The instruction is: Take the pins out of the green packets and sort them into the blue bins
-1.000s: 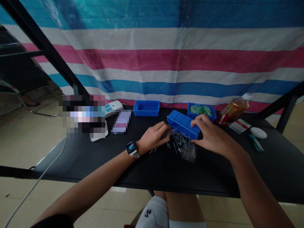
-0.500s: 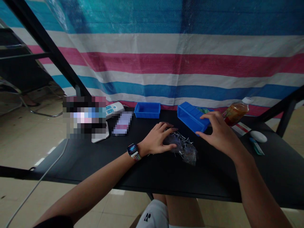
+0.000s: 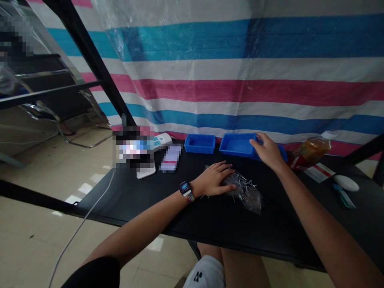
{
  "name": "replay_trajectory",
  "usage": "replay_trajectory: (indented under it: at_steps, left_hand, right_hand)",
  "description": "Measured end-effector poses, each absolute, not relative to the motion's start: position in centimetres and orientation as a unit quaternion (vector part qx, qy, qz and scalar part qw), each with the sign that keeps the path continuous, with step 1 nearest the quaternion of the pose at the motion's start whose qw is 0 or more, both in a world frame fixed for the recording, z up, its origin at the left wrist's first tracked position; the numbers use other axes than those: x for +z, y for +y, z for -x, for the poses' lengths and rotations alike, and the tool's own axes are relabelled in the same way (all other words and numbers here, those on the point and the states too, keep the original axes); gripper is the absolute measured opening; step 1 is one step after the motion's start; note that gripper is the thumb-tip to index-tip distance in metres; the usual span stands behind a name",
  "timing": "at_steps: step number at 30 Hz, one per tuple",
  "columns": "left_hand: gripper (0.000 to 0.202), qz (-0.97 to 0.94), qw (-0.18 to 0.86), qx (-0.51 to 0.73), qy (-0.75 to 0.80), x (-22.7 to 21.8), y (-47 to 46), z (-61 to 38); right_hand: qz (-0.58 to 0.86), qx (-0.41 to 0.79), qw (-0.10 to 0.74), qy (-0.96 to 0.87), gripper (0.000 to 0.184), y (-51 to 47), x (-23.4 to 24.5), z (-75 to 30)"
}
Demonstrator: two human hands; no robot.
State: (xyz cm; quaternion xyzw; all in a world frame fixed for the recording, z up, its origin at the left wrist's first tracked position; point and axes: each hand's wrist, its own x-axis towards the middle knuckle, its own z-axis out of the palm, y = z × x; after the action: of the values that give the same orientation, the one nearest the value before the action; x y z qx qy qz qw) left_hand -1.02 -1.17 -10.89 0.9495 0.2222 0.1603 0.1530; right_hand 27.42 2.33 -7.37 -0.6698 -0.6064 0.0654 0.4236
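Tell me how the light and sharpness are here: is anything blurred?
Head view: the striped tarp is bright, the black table dim; the metal pins by the left hand look soft; the right hand on the blue bin is clear; pixelated patches hide things at left.

makeshift workshop: striped tarp (image 3: 228,80), parts bins (image 3: 200,143).

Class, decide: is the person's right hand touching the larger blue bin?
Touching. The head view shows the right hand closed over the right end of the larger blue bin, with no gap between them.
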Motion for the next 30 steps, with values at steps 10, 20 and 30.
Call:
replay_trajectory:
  at_steps: [10,20,30]
  left_hand:
    - [0.060,-0.953,0.124,0.178,0.213,-9.8,-1.7,1.1]
    - [0.055,-0.952,0.123,0.184,0.210,-10.0,-1.7,1.0]
    - [0.053,-0.951,0.122,0.187,0.212,-10.3,-1.6,1.0]
  right_hand:
    - [0.718,-0.020,0.241,-0.653,0.054,5.3,-4.9,-22.5]
    - [0.729,-0.078,0.093,-0.673,0.043,5.9,-5.1,-19.8]
    - [0.641,-0.052,0.195,-0.740,0.031,4.0,-5.9,-18.8]
